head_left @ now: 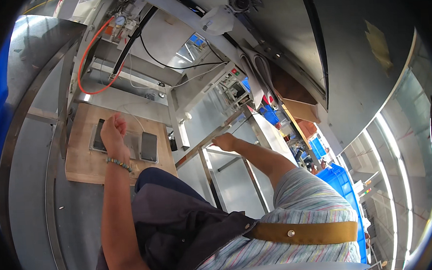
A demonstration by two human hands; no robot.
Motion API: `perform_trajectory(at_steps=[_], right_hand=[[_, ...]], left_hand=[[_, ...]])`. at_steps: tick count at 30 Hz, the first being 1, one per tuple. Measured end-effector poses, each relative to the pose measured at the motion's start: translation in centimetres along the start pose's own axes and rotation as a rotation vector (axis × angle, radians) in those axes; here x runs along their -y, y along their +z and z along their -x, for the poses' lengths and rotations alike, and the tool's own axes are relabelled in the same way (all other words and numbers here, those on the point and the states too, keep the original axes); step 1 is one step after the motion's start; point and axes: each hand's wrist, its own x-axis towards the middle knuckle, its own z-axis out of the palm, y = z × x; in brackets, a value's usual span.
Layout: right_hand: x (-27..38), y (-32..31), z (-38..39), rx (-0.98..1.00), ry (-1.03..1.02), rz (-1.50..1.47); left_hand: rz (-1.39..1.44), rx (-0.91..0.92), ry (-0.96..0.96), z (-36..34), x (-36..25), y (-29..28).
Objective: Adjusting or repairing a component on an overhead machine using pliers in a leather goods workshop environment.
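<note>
My left hand (115, 132) is curled closed, a beaded bracelet (119, 164) round its wrist. In the picture it overlaps a dark flat device with two pads and a clear plastic middle (134, 141), which lies on a wooden board (84, 154). Whether the hand touches the device, or has anything small inside its fingers, is hidden. Farther right, my right hand (224, 142) has its fingers bent over a metal rail (195, 148) of the frame beside me. The undersides of those fingers do not show.
Overhead runs a metal machine frame (182, 95) with an orange air hose (79, 73), a pressure gauge (120, 20) and loose cables. A metal-edged table (49, 33) stands at left. Blue crates (336, 180) and a shelf of goods lie to the right.
</note>
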Motion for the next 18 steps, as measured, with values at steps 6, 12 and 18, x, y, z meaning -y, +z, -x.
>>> perform_trajectory(at_steps=[6, 12, 18], right_hand=[[7.5, -20.9, 1.5, -0.709, 0.129, -1.197], [0.4, -36.3, 5.4, -1.310, 0.209, -0.964], [-11.5, -36.5, 1.0, -1.388, 0.286, -0.903]], left_hand=[[0.019, -0.057, -0.039, -0.3, 0.7, -1.5], [-0.022, -0.038, -0.039, -0.4, 2.3, -1.2], [-0.029, -0.023, -0.048, -0.5, 2.3, -0.6]])
